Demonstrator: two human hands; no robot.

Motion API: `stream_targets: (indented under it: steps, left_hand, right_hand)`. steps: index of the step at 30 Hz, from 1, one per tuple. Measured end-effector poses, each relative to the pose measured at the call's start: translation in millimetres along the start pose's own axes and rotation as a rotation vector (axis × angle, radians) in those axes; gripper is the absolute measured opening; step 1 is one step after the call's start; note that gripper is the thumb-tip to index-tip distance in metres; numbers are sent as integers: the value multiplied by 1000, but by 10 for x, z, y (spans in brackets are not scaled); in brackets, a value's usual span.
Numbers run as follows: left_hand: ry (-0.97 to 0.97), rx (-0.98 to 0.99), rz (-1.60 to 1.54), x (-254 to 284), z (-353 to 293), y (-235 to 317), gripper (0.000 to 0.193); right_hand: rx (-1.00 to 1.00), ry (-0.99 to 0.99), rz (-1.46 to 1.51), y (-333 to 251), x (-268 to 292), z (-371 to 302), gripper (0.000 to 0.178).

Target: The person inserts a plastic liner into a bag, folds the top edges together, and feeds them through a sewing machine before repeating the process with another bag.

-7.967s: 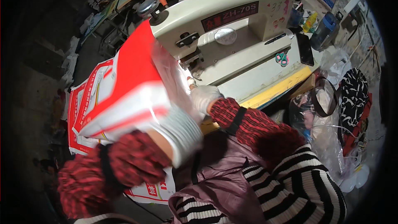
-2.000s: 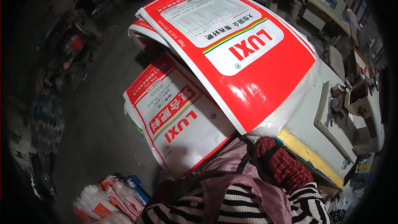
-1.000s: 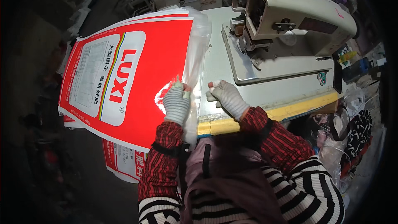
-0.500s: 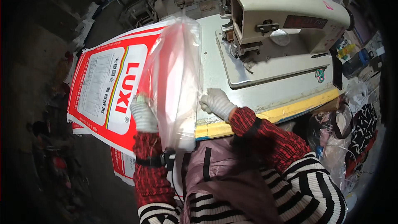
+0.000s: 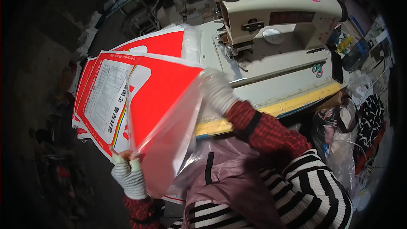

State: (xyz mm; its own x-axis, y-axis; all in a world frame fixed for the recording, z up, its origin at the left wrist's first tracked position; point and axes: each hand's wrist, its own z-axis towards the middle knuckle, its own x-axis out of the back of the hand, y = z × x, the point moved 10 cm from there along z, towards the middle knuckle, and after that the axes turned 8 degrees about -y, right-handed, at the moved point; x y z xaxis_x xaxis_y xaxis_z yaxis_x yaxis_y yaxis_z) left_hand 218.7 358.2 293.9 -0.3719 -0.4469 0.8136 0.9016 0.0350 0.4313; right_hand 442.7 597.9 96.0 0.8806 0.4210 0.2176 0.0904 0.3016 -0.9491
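Observation:
A red and white printed sack (image 5: 167, 82) with a clear plastic liner (image 5: 171, 131) lies turned at an angle across a stack of similar sacks (image 5: 159, 44). My left hand (image 5: 129, 177), in a striped knit glove, is closed with thumb and fingers on the sack's near edge. At the sack's right corner is my gloved right hand (image 5: 217, 91), blurred by motion; the corner runs into its closed fingers. The liner hangs loosely between both hands, over the table's front edge. Part of the print is hidden by a fold.
A cream sewing machine (image 5: 292, 12) stands on the table to the right. Small scissors (image 5: 317, 71) and a dark phone (image 5: 337, 67) lie beside its base. Yellow tape (image 5: 288, 103) covers the table's front edge. Bagged items (image 5: 339, 144) sit at the right.
The sack's right end has swung toward me and its liner now hangs lower. My left hand has moved nearer and left; my right hand has gone slightly up.

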Motion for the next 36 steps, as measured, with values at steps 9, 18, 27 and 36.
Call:
stream_targets:
  steps: [9, 18, 27, 36]
  left_hand:
    - [204, -46, 50, 398, 28, -20, 16]
    - [316, 148, -289, 660, -120, -290, 12]
    - [155, 42, 180, 521, -692, -210, 18]
    - [316, 58, 513, 1089, -910, -190, 46]
  right_hand:
    - [320, 744, -773, -1635, 1077, -488, 27]
    - [377, -276, -837, -1132, -479, -258, 15]
    - [38, 273, -891, -1759, 651, 476, 16]
    - [407, -66, -1082, -1950, -132, 336, 10]
